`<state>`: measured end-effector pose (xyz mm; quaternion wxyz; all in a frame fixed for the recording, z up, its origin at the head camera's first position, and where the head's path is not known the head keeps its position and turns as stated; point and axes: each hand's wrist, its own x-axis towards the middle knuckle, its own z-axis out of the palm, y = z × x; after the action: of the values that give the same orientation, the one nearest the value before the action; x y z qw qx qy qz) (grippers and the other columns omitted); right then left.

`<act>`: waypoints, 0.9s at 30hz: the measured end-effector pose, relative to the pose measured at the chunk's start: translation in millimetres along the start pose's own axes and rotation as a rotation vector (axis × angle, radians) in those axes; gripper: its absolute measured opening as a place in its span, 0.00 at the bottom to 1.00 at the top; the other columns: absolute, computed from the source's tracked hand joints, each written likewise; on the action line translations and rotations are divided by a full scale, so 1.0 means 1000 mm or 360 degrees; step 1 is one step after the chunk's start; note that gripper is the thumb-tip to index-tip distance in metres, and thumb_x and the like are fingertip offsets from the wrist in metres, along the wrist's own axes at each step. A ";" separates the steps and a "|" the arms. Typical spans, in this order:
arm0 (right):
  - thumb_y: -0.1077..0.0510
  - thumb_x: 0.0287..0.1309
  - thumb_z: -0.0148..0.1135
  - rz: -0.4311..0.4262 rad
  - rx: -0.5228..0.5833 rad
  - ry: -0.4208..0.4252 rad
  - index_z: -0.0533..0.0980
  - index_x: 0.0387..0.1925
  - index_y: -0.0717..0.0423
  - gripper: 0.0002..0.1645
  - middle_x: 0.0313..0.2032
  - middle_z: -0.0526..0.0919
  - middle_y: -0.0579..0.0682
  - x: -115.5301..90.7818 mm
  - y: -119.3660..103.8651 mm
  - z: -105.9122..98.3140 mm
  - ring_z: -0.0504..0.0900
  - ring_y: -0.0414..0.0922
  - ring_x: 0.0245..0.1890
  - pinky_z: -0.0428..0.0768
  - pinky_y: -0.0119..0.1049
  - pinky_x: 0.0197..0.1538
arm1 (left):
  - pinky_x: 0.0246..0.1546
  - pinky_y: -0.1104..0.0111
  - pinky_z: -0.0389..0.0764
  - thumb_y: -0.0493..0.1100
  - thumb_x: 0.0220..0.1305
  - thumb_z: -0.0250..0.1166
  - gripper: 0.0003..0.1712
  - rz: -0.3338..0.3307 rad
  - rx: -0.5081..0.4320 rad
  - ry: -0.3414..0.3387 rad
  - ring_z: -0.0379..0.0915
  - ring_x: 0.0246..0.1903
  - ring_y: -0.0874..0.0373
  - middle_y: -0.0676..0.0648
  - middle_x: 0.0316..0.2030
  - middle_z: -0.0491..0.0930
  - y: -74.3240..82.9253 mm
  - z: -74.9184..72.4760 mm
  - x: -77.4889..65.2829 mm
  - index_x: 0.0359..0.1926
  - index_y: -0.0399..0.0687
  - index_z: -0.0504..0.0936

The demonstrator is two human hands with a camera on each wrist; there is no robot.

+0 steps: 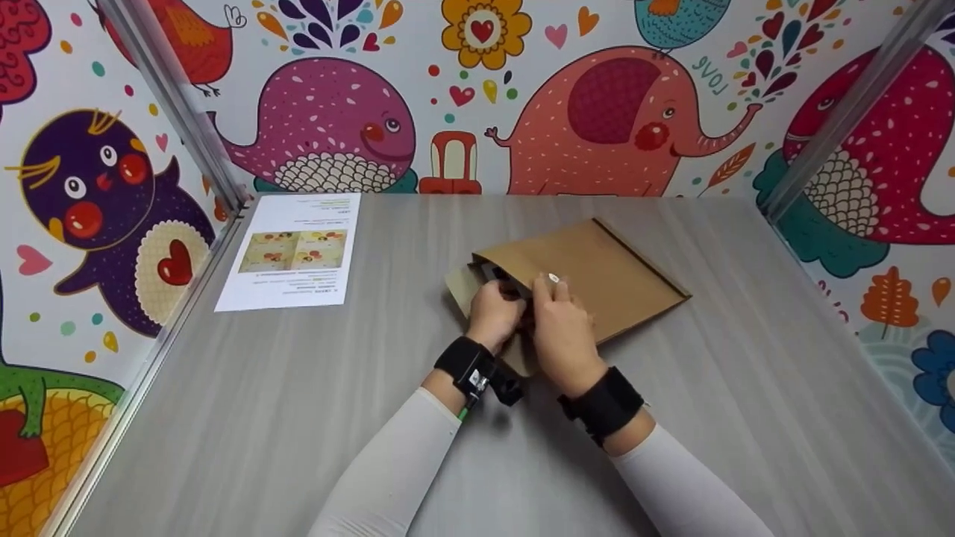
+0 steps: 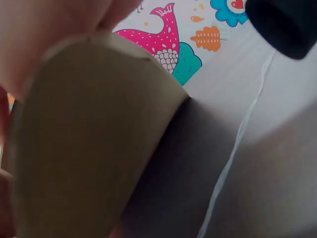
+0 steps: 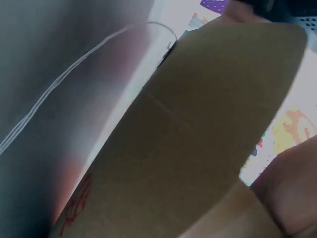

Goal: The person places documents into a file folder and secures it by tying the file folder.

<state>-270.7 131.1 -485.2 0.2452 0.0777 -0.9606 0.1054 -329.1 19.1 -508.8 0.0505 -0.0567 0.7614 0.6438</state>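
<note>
We see the brown envelope point(image 1: 630, 276) a little right of centre on the table point(image 1: 224, 418), its mouth turned towards the person, presumably so that both hands can meet at the opening. The left hand point(image 1: 495, 313) is at that mouth with its fingers curled in; we cannot tell what, if anything, the hidden fingertips pinch. Something dark point(image 1: 489, 270) shows just inside the mouth — contents or shadow, we cannot say which. The right hand point(image 1: 561, 332) lays its fingers over the front panel, near a small white disc point(image 1: 553, 278), probably to steady the panel; its thumb is hidden, so we cannot tell whether it is pinching the edge. In the left wrist view the flap point(image 2: 99, 124) bows outward, which we judge leaves room to work, and a white string point(image 2: 237, 139) trails beside it. A printed sheet point(image 1: 287, 291) lies well apart on the left — placed, we think, for easy reading.
</note>
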 end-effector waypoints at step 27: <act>0.54 0.62 0.68 0.0190 0.0007 -0.0457 0.79 0.53 0.67 0.24 0.48 0.84 0.68 0.008 0.032 0.024 0.83 0.68 0.48 0.84 0.61 0.50 | 0.23 0.77 0.77 0.29 0.67 0.58 0.24 -0.0104 -0.0217 0.0032 0.76 0.27 0.61 0.42 0.42 0.82 -0.004 -0.014 0.008 0.63 0.33 0.74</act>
<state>-294.9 155.0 -507.1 0.0986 0.0353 -0.9884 0.1096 -336.5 4.6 -511.9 0.0599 -0.0911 0.7140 0.6916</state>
